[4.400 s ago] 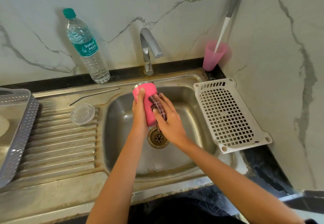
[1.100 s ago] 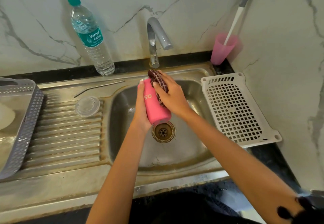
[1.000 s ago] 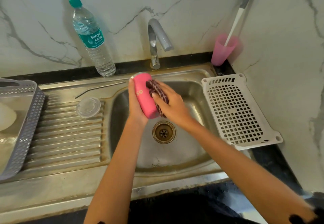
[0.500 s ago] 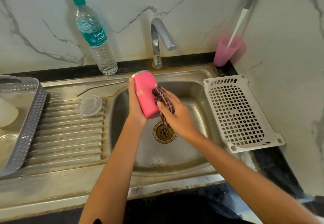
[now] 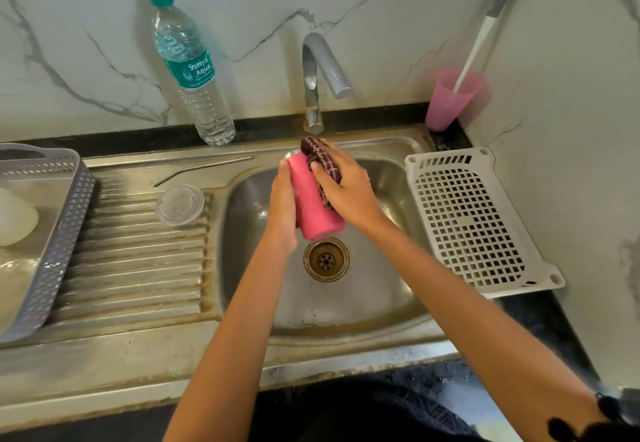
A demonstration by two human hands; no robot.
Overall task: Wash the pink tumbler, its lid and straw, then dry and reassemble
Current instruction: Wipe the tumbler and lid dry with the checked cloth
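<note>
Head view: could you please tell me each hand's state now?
Left hand: grips the pink cylindrical tumbler.
Right hand: grips a maroon patterned cloth.

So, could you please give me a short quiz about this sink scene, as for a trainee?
1. True or false: the lid lies on the drainboard.
2. The right hand presses the cloth on: A the tap, B the tumbler, C the bottle.
3. What thin metal thing lies just behind the lid?
Key: 1 true; 2 B; 3 the straw.
</note>
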